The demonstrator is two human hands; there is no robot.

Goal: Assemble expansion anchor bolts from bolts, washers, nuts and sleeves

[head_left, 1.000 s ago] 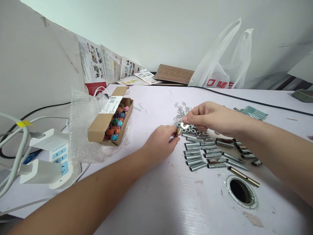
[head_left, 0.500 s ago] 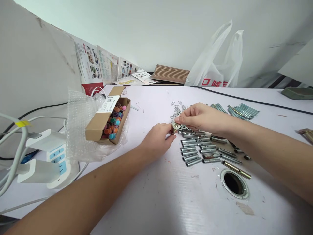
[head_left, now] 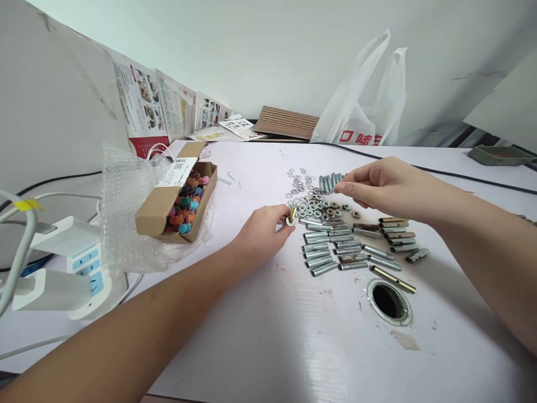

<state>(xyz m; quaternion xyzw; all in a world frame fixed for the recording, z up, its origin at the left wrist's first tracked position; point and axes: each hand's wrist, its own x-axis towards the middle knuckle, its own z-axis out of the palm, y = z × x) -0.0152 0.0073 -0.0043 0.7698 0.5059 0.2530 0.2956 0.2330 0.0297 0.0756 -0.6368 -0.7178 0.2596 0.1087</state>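
Note:
My left hand (head_left: 266, 232) is closed, its thumb and fingers pinching a gold-coloured bolt (head_left: 293, 213) with a pale washer-like ring at its lower end. To the right, my right hand (head_left: 384, 182) has thumb and fingertips together beside a row of grey threaded rods (head_left: 327, 183). Whether anything sits between those fingertips is hidden. Metal nuts (head_left: 309, 213) lie in a cluster between the hands, with thin ring washers (head_left: 298, 182) spread behind them. Closer to me, metal sleeves (head_left: 318, 253) lie in rows, some silvery and some brownish.
An open cardboard box (head_left: 157, 219) of colourful caps rests on bubble wrap (head_left: 121, 212) at left, near a white power strip (head_left: 90, 291) with plugs and cables. A round hole (head_left: 388, 301) with a metal rim opens at front right. Behind stands a white plastic bag (head_left: 361, 106).
My right hand has left the bolt and moved right to the threaded rods, uncovering the nuts. The bolt in my left hand has turned, shaft now upward. The view has shifted slightly.

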